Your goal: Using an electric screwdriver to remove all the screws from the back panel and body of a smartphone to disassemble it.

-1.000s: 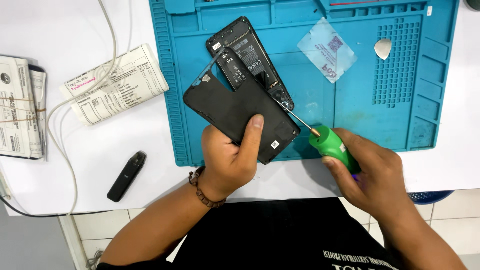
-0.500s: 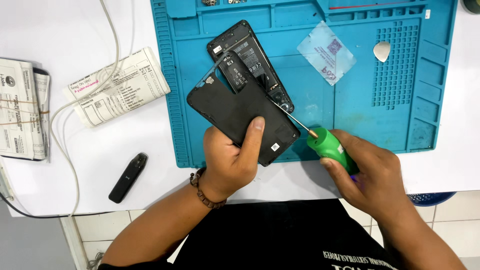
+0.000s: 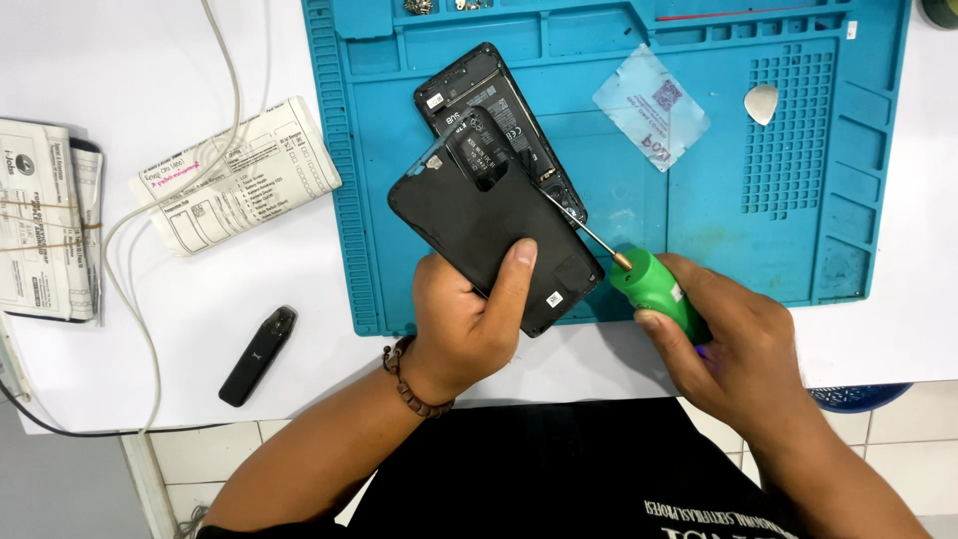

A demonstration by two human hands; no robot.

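Observation:
An opened black phone (image 3: 486,110) lies tilted on the blue work mat (image 3: 758,240). My left hand (image 3: 469,319) grips its black back cover (image 3: 479,225), lifted and swung off to the left, thumb pressed on its lower part. My right hand (image 3: 738,344) holds a green-handled screwdriver (image 3: 654,284); its thin metal shaft points up-left to the phone's right edge, where cover and body meet. A beaded bracelet is on my left wrist.
On the mat lie a clear plastic film (image 3: 651,105) and a white pick (image 3: 761,103); small parts sit in its top tray. On the white table to the left are folded papers (image 3: 235,175), a bundle (image 3: 45,220), a white cable (image 3: 150,230) and a small black device (image 3: 257,354).
The back cover has shifted slightly left and up in my left hand. The screwdriver stays at the phone's right edge.

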